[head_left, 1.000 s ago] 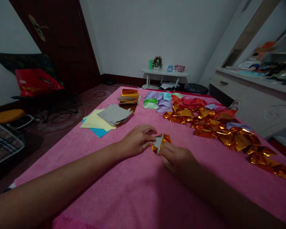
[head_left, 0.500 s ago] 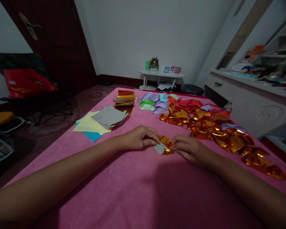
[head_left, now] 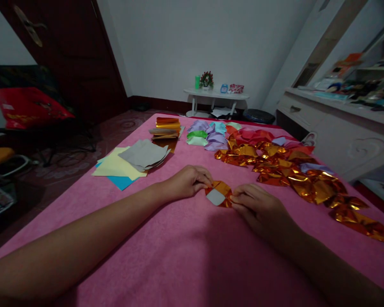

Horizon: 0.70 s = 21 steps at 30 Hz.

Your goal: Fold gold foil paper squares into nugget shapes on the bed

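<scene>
A small folded piece of shiny gold-orange foil paper [head_left: 223, 187] lies low over the pink cloth, with a pale grey patch showing on its near left part. My left hand [head_left: 193, 181] pinches its left edge between thumb and fingers. On the right edge, the fingers of my right hand [head_left: 256, 204] are closed in a pinch. Beyond my right hand spreads a pile of crumpled, folded gold foil pieces [head_left: 302, 181]. To the left of my left hand rests a stack of grey sheets [head_left: 144, 153], partly over yellow paper [head_left: 117, 166] and blue paper [head_left: 123, 182].
Folded purple paper pieces [head_left: 216, 141] and red ones [head_left: 251, 135] sit at the far side of the pink-covered table [head_left: 141, 251]. A gold foil stack [head_left: 167, 125] is at far left. Behind are a white side table [head_left: 216, 93] and, on the right, a cabinet [head_left: 336, 119].
My fingers have shifted outward to the foil paper's edges, so more of its gold surface and grey patch shows. The view has moved slightly.
</scene>
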Available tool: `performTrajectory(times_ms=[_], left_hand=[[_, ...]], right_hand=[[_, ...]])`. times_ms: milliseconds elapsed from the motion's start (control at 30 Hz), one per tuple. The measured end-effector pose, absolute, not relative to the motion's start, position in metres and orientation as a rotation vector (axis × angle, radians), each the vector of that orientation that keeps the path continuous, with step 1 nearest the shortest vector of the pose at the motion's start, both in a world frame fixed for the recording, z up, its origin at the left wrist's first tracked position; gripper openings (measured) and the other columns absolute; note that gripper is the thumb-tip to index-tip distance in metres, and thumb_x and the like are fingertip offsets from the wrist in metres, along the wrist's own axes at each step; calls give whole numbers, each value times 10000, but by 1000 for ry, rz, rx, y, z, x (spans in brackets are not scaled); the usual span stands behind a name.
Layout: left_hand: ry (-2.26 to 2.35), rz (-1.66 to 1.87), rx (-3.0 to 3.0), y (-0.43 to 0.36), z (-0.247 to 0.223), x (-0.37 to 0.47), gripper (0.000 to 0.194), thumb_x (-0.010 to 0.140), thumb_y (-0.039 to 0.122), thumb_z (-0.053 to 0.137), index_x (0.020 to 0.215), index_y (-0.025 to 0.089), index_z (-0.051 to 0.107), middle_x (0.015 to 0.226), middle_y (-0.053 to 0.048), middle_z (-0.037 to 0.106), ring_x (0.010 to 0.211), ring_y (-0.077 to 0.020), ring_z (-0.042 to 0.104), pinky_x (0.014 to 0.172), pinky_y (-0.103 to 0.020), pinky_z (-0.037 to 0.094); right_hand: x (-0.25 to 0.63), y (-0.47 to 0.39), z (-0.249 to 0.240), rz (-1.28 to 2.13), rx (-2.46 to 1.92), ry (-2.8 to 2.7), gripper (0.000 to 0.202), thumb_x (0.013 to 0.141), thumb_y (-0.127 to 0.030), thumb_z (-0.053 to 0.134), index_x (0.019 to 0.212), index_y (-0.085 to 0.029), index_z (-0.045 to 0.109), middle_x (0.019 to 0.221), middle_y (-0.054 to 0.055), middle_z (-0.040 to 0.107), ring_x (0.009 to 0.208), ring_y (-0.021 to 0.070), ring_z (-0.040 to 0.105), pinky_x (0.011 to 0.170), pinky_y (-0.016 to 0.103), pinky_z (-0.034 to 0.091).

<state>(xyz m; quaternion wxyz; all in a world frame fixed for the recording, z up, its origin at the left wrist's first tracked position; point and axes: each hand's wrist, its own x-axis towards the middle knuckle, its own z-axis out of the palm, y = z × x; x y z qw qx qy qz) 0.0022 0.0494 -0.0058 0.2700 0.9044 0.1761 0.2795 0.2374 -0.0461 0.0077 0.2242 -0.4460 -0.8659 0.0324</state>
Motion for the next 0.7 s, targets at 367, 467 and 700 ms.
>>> performTrajectory(times_ms=[367,467,700], left_hand=[[380,603,2473,47,6,-11,524,645,-21,479,1072,202,683,1060,-67,681,942,-157,625,880,-303,498],[375,610,2478,48,5,-10,488,667,-5,498,1072,197,680,1061,-71,679,943,-158,624,880,-306,497],[352,670,2536,46,6,-6,297,774,151,598,1061,154,676,1026,-105,675,949,-184,614,894,-333,477]], right_hand=[[221,-61,7,-235,-1437,-2502,210,863,-108,443,822,-168,640,837,67,660,770,180,565,714,286,391],[217,-63,7,-221,-1485,-2531,184,862,-119,461,821,-169,633,800,61,633,762,182,546,690,281,377],[217,-57,3,-170,-1436,-2369,197,823,-109,441,757,-155,621,776,72,629,731,183,557,679,287,395]])
